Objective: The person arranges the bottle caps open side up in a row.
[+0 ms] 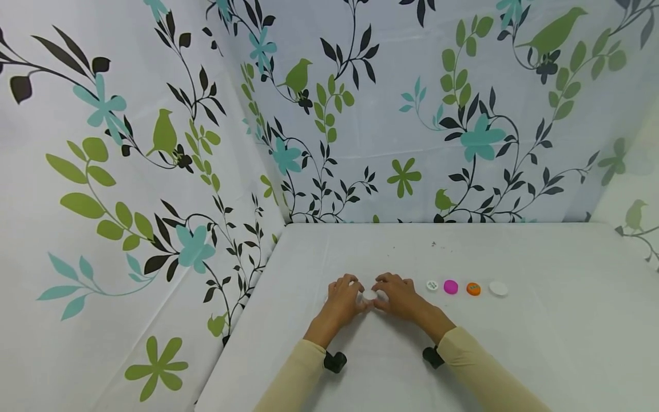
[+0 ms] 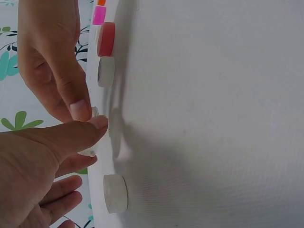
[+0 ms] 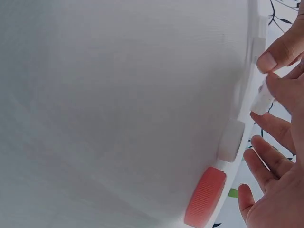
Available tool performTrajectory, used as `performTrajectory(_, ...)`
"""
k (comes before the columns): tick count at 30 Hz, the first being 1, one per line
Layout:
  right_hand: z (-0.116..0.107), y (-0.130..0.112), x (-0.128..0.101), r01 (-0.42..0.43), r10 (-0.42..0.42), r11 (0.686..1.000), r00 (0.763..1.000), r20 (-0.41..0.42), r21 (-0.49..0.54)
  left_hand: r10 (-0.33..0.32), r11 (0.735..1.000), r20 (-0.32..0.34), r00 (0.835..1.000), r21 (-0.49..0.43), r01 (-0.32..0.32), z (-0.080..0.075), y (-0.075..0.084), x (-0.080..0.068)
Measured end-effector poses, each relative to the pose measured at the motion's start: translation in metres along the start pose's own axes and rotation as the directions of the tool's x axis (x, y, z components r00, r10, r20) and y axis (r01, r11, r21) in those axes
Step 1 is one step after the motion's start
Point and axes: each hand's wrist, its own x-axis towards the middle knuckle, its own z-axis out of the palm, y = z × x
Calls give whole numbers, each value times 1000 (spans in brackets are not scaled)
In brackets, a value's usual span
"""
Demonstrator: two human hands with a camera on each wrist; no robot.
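Note:
Both hands meet over the white table around a small whitish cap [image 1: 369,294]. My left hand [image 1: 340,300] pinches it with thumb and fingertips, its other fingers loosely bent in the left wrist view. From the other side my right hand [image 1: 401,297] also pinches the cap [image 3: 261,101], thumb close to the left thumb. Fingers cover much of the cap. A white cap [image 2: 115,194] stands on the table beside the left hand. Beside the right hand are another white cap [image 3: 231,140] and a ridged red cap [image 3: 205,197], neither of them distinguishable in the head view.
Right of the hands runs a row: a white patterned cap [image 1: 432,285], a magenta cap [image 1: 451,286], an orange cap [image 1: 473,289] and a larger white disc-like cap [image 1: 498,288]. Patterned cloth [image 1: 319,40] hangs behind and left of the table [image 1: 556,343].

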Motion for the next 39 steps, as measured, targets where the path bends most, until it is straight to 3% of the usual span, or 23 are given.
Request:
performTrajectory(12, -2, -4, 2, -46, 47, 996, 999, -2, 81, 34, 999, -80, 996, 1, -34, 4, -3, 2)
performTrajectory(25, 1, -6, 3, -58, 58, 987, 998, 4, 149, -3, 1000, -98, 995, -26, 0, 6, 0, 2)
performTrajectory(32, -1, -1, 0, -11, 14, 993, 999, -31, 114, 7, 1000, -91, 996, -15, -8, 3, -1, 1)
performTrajectory(39, -6, 1, -6, 40, -41, 995, 999, 7, 88, 11, 1000, -61, 998, -8, -11, 5, -2, 0)
